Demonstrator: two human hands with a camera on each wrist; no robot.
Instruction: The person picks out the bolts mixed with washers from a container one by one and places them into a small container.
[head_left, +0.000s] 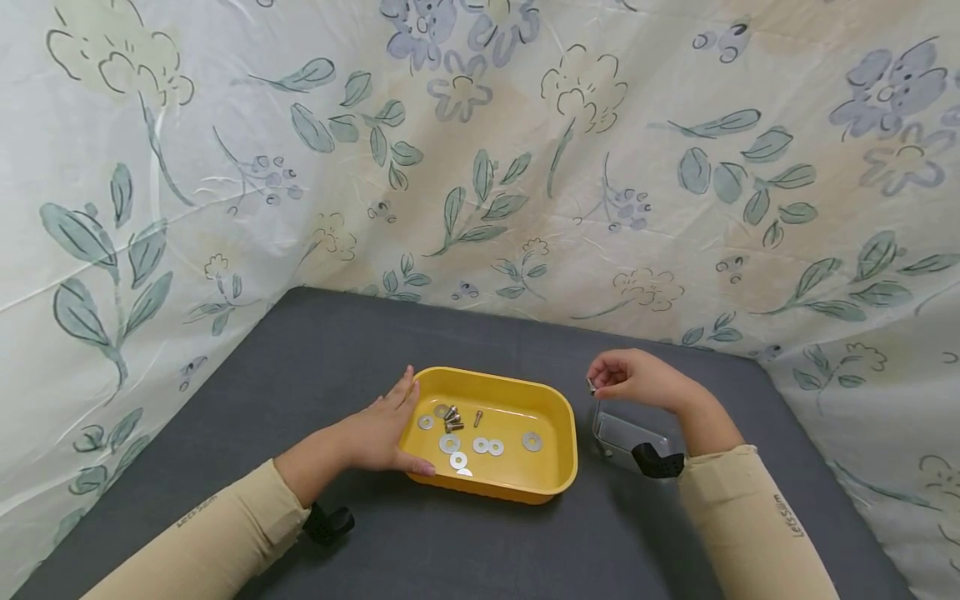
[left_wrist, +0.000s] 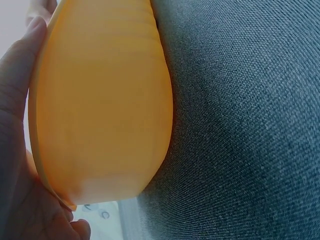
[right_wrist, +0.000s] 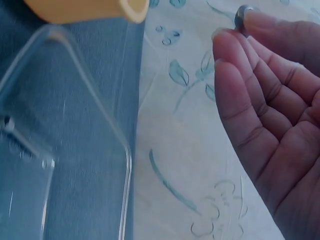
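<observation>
While our left grip (head_left: 378,433) lies spread, with straight fingers, against the left end of the yellow tray (head_left: 495,490), our right grip (head_left: 637,380) pinches a small metal piece (head_left: 591,386) near the far corner of the clear container (head_left: 633,434). We judge that it could slip — only the fingertips hold it — and drop onto the table (head_left: 465,550). On the right sleeve (head_left: 750,517) we read, probably, "LetsSlim".

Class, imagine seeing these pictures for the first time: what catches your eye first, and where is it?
The bright yellow rounded rectangular tray stands out first on the dark grey table, with flat silver washers and metal screws inside. To its right in the head view, the right hand pinches a small shiny metal piece near a clear plastic box.
</observation>
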